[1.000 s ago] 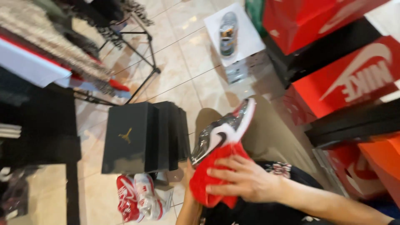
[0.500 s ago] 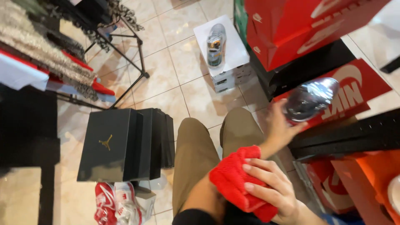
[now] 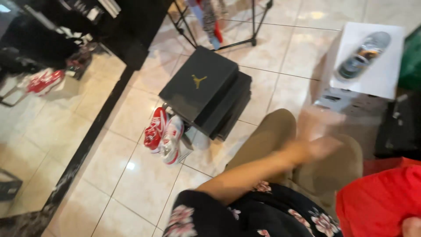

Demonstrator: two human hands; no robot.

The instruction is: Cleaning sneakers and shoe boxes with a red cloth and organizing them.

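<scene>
One left hand [image 3: 322, 147] blurred, fingers unreadable | right fingers [image 3: 412, 227] touch red cloth [image 3: 379, 204]

Ahead of my knees the tiled floor [image 3: 280, 57] lies open between the stack of black boxes [image 3: 206, 90] and the white box [image 3: 368, 61] with a grey shoe on top; my blurred left hand [image 3: 322, 147] sits over that lane. Just left of the black stack, a red and white pair of sneakers [image 3: 164, 134] blocks the floor. Beyond them, bare tile runs to the dark strip [image 3: 87, 140] along the mirror. A rack's thin black legs [image 3: 219, 41] close off the far side. The red cloth [image 3: 381, 202] fills my lower right corner, a dark box [image 3: 401, 127] behind it.
</scene>
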